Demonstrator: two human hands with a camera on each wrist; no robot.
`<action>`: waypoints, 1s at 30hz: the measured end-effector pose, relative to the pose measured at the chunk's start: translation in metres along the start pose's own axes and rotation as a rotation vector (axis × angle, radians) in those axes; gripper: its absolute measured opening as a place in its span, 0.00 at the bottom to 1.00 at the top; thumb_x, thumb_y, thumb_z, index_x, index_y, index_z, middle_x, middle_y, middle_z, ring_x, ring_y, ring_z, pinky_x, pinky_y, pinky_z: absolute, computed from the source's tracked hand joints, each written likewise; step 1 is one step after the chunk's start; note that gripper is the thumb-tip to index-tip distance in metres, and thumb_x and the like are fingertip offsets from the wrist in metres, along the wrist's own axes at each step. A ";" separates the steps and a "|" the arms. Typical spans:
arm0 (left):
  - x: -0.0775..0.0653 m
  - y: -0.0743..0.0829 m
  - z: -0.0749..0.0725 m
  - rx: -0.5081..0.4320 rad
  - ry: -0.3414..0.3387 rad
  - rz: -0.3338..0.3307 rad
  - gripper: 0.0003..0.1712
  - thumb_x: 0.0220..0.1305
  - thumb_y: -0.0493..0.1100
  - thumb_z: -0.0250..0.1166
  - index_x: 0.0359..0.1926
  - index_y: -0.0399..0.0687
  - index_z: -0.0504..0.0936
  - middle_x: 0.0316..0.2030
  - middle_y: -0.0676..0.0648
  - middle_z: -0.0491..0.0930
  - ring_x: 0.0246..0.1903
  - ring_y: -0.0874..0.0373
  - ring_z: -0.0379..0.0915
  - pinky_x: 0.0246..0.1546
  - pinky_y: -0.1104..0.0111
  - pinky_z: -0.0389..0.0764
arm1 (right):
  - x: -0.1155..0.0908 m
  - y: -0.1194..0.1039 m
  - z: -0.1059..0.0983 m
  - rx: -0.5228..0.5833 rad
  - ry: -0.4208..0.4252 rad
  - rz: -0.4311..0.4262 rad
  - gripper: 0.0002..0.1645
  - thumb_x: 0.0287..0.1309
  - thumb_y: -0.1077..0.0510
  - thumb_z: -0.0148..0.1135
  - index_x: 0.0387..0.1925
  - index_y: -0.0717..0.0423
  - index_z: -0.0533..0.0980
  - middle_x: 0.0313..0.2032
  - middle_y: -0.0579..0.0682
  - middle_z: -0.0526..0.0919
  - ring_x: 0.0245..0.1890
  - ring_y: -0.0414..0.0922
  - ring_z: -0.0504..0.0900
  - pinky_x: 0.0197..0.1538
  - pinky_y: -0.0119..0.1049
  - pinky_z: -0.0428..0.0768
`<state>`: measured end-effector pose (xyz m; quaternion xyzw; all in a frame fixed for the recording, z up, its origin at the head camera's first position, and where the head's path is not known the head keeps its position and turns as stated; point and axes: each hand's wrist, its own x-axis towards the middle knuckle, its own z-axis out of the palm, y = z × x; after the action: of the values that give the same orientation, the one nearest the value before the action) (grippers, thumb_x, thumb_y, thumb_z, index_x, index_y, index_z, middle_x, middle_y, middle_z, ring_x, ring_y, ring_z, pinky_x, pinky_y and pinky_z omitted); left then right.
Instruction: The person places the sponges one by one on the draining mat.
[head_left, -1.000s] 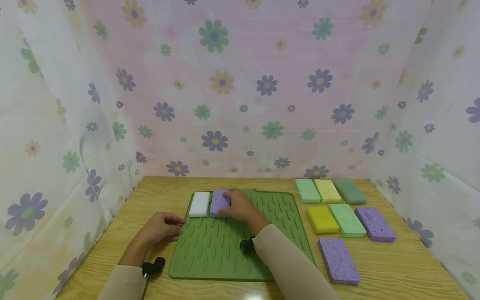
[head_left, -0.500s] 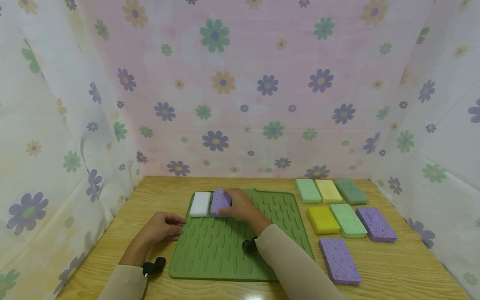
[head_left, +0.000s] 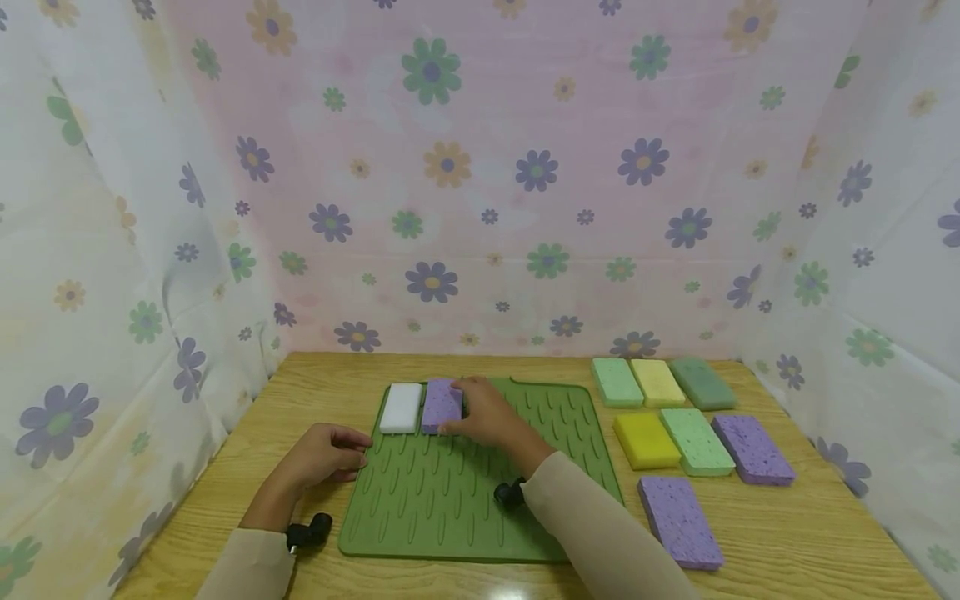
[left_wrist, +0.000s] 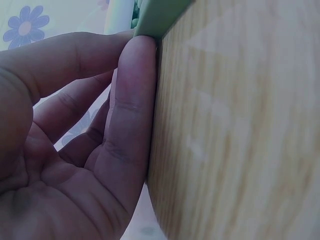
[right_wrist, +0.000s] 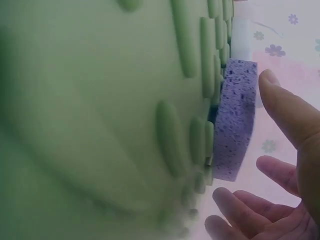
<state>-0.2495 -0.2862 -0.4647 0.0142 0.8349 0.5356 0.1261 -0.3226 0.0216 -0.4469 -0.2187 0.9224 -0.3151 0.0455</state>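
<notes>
A purple sponge point(head_left: 442, 406) lies on the green ridged mat point(head_left: 420, 508), to the right of a white sponge point(head_left: 401, 408) near the mat's back left corner. My right hand point(head_left: 487, 412) is just right of the purple sponge; in the right wrist view its thumb and fingers are spread, with a gap to the sponge point(right_wrist: 235, 120). At the mat's left edge rests my left hand point(head_left: 324, 454), loosely bent. The left wrist view has its fingertips point(left_wrist: 137, 52) touching the mat's edge point(left_wrist: 160, 17), with a finger lying along the wooden table.
Right of the mat, several sponges lie on the table point(head_left: 810, 533): light green point(head_left: 617, 382), pale yellow point(head_left: 657, 382), dark green point(head_left: 702, 382), bright yellow point(head_left: 646, 440), another light green point(head_left: 697, 441) and two purple, one farther back point(head_left: 752, 448). A flowered curtain point(head_left: 487, 167) surrounds the table.
My right hand has let go of the purple sponge and drawn slightly to the right, uncovering more of it. The left hand stays in place.
</notes>
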 end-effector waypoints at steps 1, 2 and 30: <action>0.000 0.000 0.000 0.001 0.001 0.000 0.20 0.66 0.35 0.70 0.57 0.32 0.83 0.45 0.40 0.82 0.39 0.54 0.84 0.40 0.60 0.90 | -0.001 0.000 -0.001 -0.011 0.002 -0.002 0.53 0.55 0.39 0.78 0.76 0.52 0.66 0.76 0.58 0.63 0.76 0.58 0.64 0.73 0.58 0.71; 0.000 0.000 0.000 0.001 0.001 0.000 0.20 0.66 0.35 0.70 0.57 0.32 0.83 0.45 0.40 0.82 0.39 0.54 0.84 0.40 0.60 0.90 | -0.002 0.000 -0.003 -0.019 0.002 -0.006 0.53 0.55 0.39 0.78 0.76 0.52 0.66 0.77 0.58 0.63 0.76 0.58 0.64 0.73 0.58 0.71; 0.000 0.000 0.000 -0.012 -0.010 -0.020 0.21 0.66 0.35 0.70 0.59 0.33 0.82 0.47 0.39 0.82 0.40 0.53 0.84 0.41 0.59 0.90 | -0.049 0.007 -0.037 -0.130 0.022 -0.075 0.46 0.52 0.40 0.80 0.71 0.47 0.73 0.78 0.59 0.59 0.76 0.60 0.64 0.70 0.62 0.73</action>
<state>-0.2491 -0.2867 -0.4644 0.0077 0.8312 0.5390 0.1359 -0.2891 0.0691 -0.4244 -0.2524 0.9325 -0.2583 0.0093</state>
